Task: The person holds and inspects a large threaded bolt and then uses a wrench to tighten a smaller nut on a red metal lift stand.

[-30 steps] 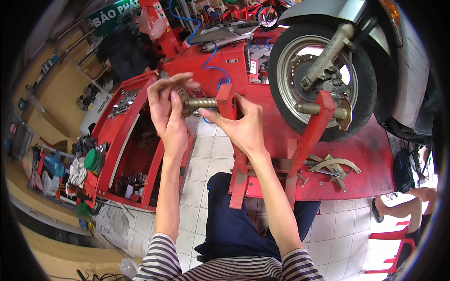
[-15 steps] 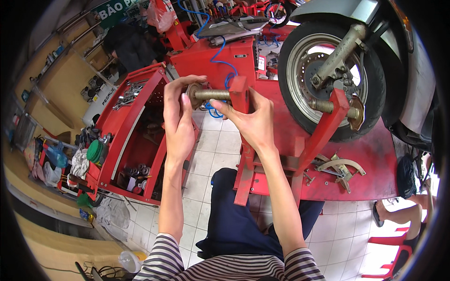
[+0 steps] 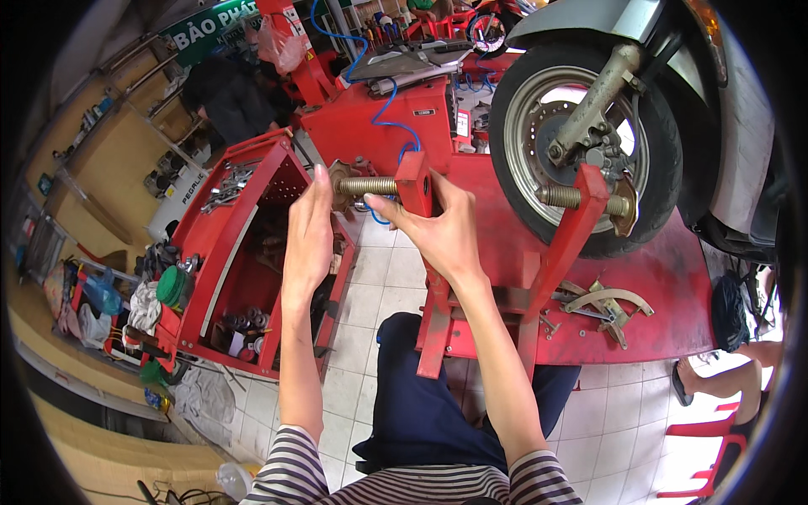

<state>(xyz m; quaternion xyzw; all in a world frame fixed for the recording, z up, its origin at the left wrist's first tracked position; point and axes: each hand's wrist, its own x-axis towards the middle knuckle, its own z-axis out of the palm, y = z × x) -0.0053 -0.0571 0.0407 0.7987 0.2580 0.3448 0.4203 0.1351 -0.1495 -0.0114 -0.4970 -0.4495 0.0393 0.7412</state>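
Note:
My left hand (image 3: pixel 310 236) has its fingers stretched upward at the brass-coloured end plate (image 3: pixel 343 190) of a threaded screw (image 3: pixel 369 186); I cannot tell whether it touches it. My right hand (image 3: pixel 446 227) grips the red steel upright (image 3: pixel 413 181) that the screw passes through, with the thumb just under the threads. To the right, a second red upright (image 3: pixel 589 202) carries a similar screw and plate (image 3: pixel 623 210) beside the scooter's front wheel (image 3: pixel 532 202). Both uprights stand on the red platform (image 3: pixel 669 286).
A red tool cart (image 3: pixel 227 286) holds wrenches, cups and rags on my left. Curved metal parts (image 3: pixel 614 303) lie on the platform. A blue hose (image 3: pixel 383 122) runs over a red machine body (image 3: pixel 353 126). A dark-clothed person (image 3: pixel 227 93) is behind; another person's leg (image 3: pixel 715 379) is at right.
My left hand's fingers have moved from curling over the end plate to pointing straight up, slightly left and lower. My right hand keeps its grip on the upright.

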